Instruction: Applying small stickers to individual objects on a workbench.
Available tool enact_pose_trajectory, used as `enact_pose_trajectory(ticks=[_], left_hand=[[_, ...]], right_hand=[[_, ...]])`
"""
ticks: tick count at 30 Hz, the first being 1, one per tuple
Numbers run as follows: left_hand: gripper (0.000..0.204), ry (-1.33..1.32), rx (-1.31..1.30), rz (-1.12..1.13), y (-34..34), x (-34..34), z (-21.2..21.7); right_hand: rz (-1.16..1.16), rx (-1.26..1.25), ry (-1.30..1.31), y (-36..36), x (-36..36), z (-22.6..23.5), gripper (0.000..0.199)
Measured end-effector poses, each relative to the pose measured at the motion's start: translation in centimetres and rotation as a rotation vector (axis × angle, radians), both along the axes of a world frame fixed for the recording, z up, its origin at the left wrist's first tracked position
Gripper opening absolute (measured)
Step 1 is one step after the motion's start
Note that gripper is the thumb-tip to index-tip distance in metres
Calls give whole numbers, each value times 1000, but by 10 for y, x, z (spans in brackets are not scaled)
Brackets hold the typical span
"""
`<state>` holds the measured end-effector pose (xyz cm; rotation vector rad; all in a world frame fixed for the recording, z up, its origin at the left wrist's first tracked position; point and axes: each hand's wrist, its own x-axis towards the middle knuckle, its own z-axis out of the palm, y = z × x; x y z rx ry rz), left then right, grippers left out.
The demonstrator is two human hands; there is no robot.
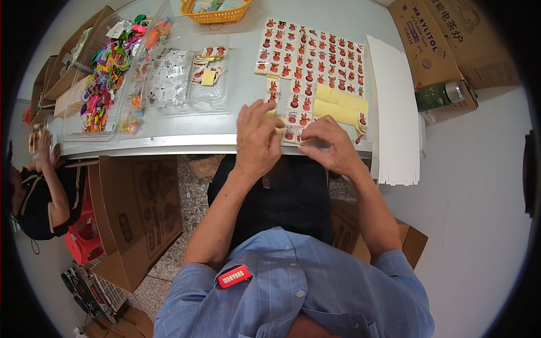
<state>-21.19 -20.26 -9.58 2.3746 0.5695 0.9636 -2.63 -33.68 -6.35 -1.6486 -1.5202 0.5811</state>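
A large sheet of stickers (311, 56) with rows of small red figures lies on the table in front of me. My left hand (256, 138) rests at the sheet's near left side. Its fingers are bent inward, and whatever is between their tips is hidden. At the sheet's near edge, my right hand (331, 145) is closed, with thumb and forefinger brought together at a sticker in the bottom row. Pale yellow backing paper (341, 106) lies across the right part of the sheet, just beyond my right hand.
Left stand clear plastic trays with colourful cords (107, 73), white packets (169, 76) and cut stickers (209, 76). An orange basket (217, 16) sits at the back. White card (394, 112), a green flask (439, 97) and cartons (428, 39) are right. Another person (48, 197) works far left.
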Motion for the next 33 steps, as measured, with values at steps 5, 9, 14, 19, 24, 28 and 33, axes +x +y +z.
enact_pose_trajectory(ticks=[5,9,14,19,24,28,33], left_hand=[[17,-16,-108,331,8,-16,2],[23,161,-163,362,11,-15,8],[28,201,-145,420,15,-11,7],[30,288,-178,386,19,11,11],[28,257,-227,353,29,9,3],[27,247,-542,319,29,7,16],[29,79,-763,281,36,-1,3]], right_hand=[[6,48,-157,0,4,-4,17],[-176,104,-143,10,-6,3,25],[-112,219,-370,19,-24,1,30],[-237,177,-517,46,-45,-10,36],[-257,132,-621,59,-56,-22,30],[-290,160,-617,57,-54,-24,20],[-327,199,-496,69,-54,-17,12]])
